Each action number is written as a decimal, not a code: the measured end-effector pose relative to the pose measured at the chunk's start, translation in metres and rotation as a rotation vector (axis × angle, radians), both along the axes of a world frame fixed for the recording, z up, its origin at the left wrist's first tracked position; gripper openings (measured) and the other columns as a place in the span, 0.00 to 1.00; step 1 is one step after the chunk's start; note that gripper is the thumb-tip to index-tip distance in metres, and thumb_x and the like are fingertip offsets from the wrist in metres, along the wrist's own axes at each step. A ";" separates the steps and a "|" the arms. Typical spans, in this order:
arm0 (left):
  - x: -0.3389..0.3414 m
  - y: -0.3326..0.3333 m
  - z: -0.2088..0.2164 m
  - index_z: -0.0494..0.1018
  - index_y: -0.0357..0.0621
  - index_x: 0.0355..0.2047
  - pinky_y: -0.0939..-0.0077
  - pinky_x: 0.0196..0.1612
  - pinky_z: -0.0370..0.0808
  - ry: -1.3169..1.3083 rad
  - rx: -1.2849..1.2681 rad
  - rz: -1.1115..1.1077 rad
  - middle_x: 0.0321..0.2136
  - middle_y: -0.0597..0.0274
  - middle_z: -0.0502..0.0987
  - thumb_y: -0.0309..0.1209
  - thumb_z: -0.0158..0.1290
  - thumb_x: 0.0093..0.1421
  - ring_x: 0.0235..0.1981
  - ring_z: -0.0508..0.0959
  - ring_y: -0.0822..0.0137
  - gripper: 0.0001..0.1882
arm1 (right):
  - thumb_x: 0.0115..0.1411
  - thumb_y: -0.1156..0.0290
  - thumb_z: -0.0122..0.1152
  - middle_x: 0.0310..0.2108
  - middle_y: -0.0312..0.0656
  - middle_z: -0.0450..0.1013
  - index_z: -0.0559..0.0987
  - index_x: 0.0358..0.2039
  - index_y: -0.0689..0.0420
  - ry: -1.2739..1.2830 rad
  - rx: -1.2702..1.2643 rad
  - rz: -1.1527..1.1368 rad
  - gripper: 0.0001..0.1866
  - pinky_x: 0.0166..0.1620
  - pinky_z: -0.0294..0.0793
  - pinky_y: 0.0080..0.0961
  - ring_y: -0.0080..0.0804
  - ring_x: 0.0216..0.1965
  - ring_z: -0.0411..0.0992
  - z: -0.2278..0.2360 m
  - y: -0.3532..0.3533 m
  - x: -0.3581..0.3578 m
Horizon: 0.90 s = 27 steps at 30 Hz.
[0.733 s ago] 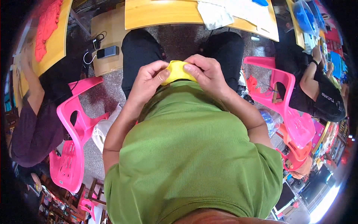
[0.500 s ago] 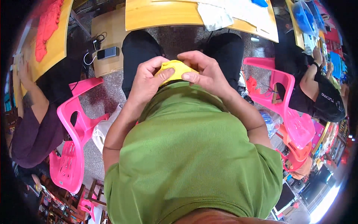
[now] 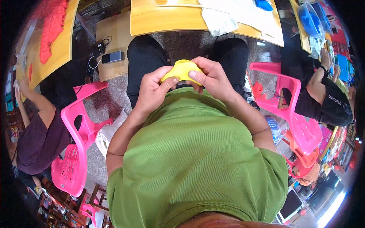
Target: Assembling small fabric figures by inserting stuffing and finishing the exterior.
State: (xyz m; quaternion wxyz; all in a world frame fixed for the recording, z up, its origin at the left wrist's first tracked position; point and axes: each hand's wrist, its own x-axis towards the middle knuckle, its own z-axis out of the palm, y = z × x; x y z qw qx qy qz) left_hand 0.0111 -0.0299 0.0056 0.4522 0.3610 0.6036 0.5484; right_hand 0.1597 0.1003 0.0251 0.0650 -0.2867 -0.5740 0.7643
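Yellow piece [image 3: 181,68]'s at 12 o'clock, short of bench [image 3: 167,21]; L hand [image 3: 154,85] pinches its 8 o'clock end, R hand [image 3: 216,78] its 3 o'clock. R fingers [image 3: 205,63], lifted a sec ago, re-grip: prob. steadier hold.

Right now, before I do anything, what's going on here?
A seated person in a green shirt grips a yellow pliable piece between the left hand and right hand, over the lap, just short of the wooden table. Its material is unclear. Co-workers sit on both sides; a lumpy red mass lies on the left-hand table.
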 end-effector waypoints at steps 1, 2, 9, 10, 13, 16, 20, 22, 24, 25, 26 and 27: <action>-0.002 0.000 0.001 0.73 0.34 0.41 0.83 0.25 0.67 0.180 0.081 -0.055 0.22 0.67 0.74 0.29 0.54 0.58 0.21 0.71 0.79 0.13 | 0.59 0.64 0.57 0.20 0.31 0.70 0.74 0.33 0.60 0.001 0.001 -0.001 0.11 0.21 0.62 0.13 0.14 0.18 0.64 0.001 0.001 0.001; -0.004 -0.001 0.001 0.73 0.34 0.41 0.83 0.25 0.67 0.180 0.082 -0.056 0.22 0.67 0.74 0.29 0.54 0.58 0.21 0.71 0.79 0.13 | 0.59 0.64 0.57 0.20 0.31 0.70 0.74 0.33 0.59 0.023 0.060 0.009 0.11 0.20 0.61 0.13 0.13 0.18 0.63 0.002 0.003 0.003; -0.014 -0.001 0.004 0.68 0.33 0.48 0.82 0.29 0.69 -0.138 0.092 -0.141 0.27 0.62 0.75 0.45 0.46 0.62 0.26 0.74 0.74 0.25 | 0.59 0.64 0.57 0.20 0.31 0.70 0.74 0.34 0.59 0.158 -0.040 -0.027 0.11 0.18 0.59 0.12 0.13 0.16 0.62 0.017 0.009 0.008; -0.014 -0.001 0.001 0.65 0.33 0.51 0.81 0.31 0.70 -0.329 0.150 -0.134 0.30 0.60 0.75 0.51 0.40 0.64 0.28 0.74 0.73 0.31 | 0.59 0.63 0.56 0.20 0.32 0.70 0.74 0.34 0.59 0.252 -0.062 -0.085 0.11 0.18 0.60 0.12 0.14 0.16 0.63 0.019 0.010 0.011; -0.014 0.004 -0.013 0.60 0.33 0.55 0.78 0.37 0.72 -0.585 0.106 -0.146 0.34 0.57 0.75 0.60 0.28 0.63 0.33 0.75 0.70 0.40 | 0.59 0.66 0.56 0.24 0.37 0.73 0.75 0.35 0.60 0.140 0.132 0.076 0.10 0.22 0.65 0.14 0.17 0.18 0.66 -0.011 0.030 0.011; -0.011 0.000 -0.030 0.59 0.33 0.56 0.73 0.43 0.73 -0.602 -0.079 -0.114 0.43 0.52 0.73 0.60 0.23 0.63 0.40 0.76 0.64 0.41 | 0.58 0.70 0.58 0.23 0.34 0.71 0.74 0.35 0.63 0.008 0.323 0.012 0.09 0.26 0.67 0.18 0.17 0.25 0.69 0.007 0.012 0.007; -0.003 0.004 -0.025 0.59 0.33 0.56 0.68 0.45 0.73 -0.862 -0.099 -0.025 0.47 0.50 0.72 0.61 0.22 0.61 0.44 0.75 0.59 0.42 | 0.55 0.72 0.60 0.27 0.40 0.71 0.73 0.41 0.61 0.289 0.483 0.020 0.13 0.28 0.68 0.23 0.27 0.27 0.71 0.024 0.012 0.009; -0.006 0.008 -0.022 0.59 0.32 0.56 0.67 0.45 0.73 -0.964 -0.060 -0.077 0.47 0.49 0.72 0.62 0.22 0.61 0.43 0.76 0.58 0.43 | 0.51 0.74 0.62 0.29 0.46 0.70 0.72 0.42 0.59 0.501 0.892 0.087 0.17 0.29 0.69 0.27 0.43 0.27 0.71 0.018 0.009 0.001; -0.015 0.007 -0.029 0.59 0.28 0.55 0.65 0.46 0.74 -1.112 0.051 -0.250 0.47 0.44 0.71 0.62 0.21 0.61 0.43 0.76 0.54 0.45 | 0.50 0.76 0.61 0.28 0.47 0.70 0.72 0.42 0.60 0.224 1.000 0.205 0.16 0.30 0.70 0.30 0.45 0.28 0.71 -0.003 0.008 -0.001; -0.019 0.006 -0.036 0.59 0.28 0.55 0.65 0.46 0.74 -1.112 0.059 -0.242 0.47 0.44 0.71 0.62 0.21 0.61 0.43 0.76 0.54 0.45 | 0.50 0.77 0.61 0.28 0.47 0.70 0.73 0.41 0.60 0.189 1.002 0.220 0.16 0.30 0.71 0.31 0.45 0.28 0.71 -0.006 0.008 0.001; -0.023 0.005 -0.043 0.59 0.28 0.55 0.65 0.46 0.74 -1.106 0.047 -0.245 0.47 0.43 0.71 0.62 0.21 0.61 0.43 0.76 0.53 0.45 | 0.50 0.76 0.61 0.28 0.48 0.70 0.73 0.40 0.60 0.261 0.967 0.172 0.15 0.30 0.71 0.32 0.45 0.28 0.71 -0.004 0.012 0.007; -0.023 0.002 -0.042 0.59 0.27 0.54 0.65 0.46 0.74 -1.105 0.023 -0.250 0.48 0.42 0.70 0.62 0.21 0.61 0.43 0.76 0.52 0.45 | 0.50 0.76 0.61 0.28 0.49 0.70 0.73 0.39 0.60 0.325 0.923 0.116 0.14 0.30 0.71 0.32 0.46 0.28 0.72 0.014 0.010 0.008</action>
